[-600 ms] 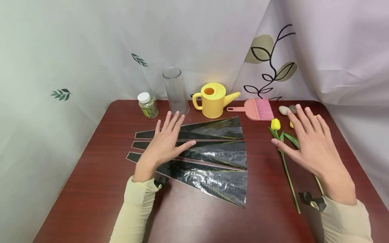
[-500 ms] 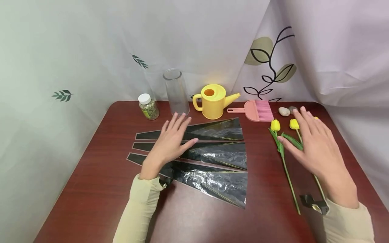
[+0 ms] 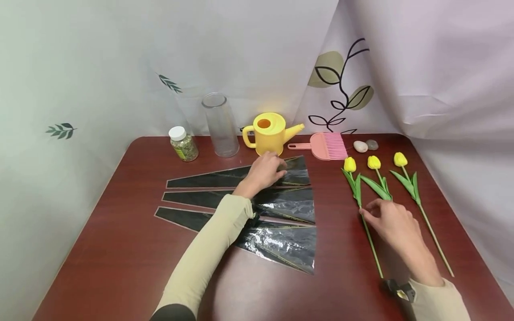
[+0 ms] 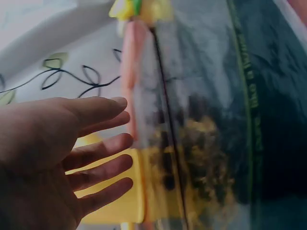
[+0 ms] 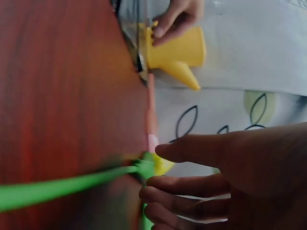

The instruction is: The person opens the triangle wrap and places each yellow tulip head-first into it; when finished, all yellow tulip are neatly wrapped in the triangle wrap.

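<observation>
Table [image 3: 120,249]: dark red-brown wood grain. On it, three wrapping sleeves [image 3: 277,205]: black, glossy, thin gold edging. Behind sleeves: yellow watering can [image 3: 269,133], pink brush [image 3: 327,146], clear vase [image 3: 220,125], white-capped jar [image 3: 183,143]. Right of sleeves: three tulips [image 3: 373,178], yellow heads, green stems. Both sleeves on arms: beige. Backdrop curtain [image 3: 341,84]: pale, black vine, olive leaves.

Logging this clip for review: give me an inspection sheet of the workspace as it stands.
Surface: dark red table.
Job's things: three black wrapping sleeves fanned out; three yellow tulips side by side.
Clutter: jar, clear vase, yellow watering can, pink brush, two pebbles along the far edge.
Hands: left hand open over the farthest sleeve; right hand open at the nearest tulip's stem, no grip visible.
Cables: nothing seen.
Surroundings: leaf-print curtains.
</observation>
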{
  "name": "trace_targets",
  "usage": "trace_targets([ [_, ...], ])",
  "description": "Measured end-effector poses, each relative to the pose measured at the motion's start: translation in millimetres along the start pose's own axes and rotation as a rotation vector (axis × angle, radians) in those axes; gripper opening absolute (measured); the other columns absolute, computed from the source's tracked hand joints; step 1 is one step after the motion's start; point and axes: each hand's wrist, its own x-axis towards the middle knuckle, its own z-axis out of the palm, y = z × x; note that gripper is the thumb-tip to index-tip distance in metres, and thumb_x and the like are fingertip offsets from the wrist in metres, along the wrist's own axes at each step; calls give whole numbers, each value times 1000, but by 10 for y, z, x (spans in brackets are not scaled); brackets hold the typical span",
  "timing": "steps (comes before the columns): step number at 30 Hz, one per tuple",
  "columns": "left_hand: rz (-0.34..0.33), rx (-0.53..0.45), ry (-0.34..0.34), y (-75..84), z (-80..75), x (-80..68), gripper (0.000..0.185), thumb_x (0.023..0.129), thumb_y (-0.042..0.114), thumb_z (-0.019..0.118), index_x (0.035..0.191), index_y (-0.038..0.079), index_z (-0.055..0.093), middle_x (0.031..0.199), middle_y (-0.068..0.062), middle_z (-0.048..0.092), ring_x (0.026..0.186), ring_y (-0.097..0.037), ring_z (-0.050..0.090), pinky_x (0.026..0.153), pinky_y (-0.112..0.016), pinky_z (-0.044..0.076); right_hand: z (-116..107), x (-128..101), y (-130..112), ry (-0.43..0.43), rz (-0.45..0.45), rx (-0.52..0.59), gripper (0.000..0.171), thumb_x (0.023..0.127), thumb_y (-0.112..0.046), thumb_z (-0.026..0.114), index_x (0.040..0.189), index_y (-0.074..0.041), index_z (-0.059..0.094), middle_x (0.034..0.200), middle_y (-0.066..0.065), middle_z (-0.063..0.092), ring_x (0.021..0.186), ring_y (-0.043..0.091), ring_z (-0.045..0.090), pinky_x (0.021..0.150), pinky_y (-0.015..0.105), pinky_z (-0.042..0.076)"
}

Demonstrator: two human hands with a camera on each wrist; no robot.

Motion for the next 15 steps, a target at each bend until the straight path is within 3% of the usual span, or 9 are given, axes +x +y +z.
trace_targets([
  [4, -9, -21, 5, -19, 73, 55, 22, 90, 31, 73, 108, 19, 77, 104, 1, 65, 98, -20, 53, 88, -33, 44, 104, 26, 0, -14, 24, 32, 25, 87, -33, 73, 95, -9, 74, 82, 8, 70, 68, 32, 61, 50, 45, 42],
  [15, -56, -120, 21, -51, 193, 117, 18, 83, 32, 80, 99, 23, 80, 100, 6, 66, 94, -15, 54, 83, -29, 46, 209, 31, -1, 87, 75, 86, 12, 85, -22, 76, 81, -10, 74, 72, 1, 68, 60, 26, 58, 49, 41, 41],
])
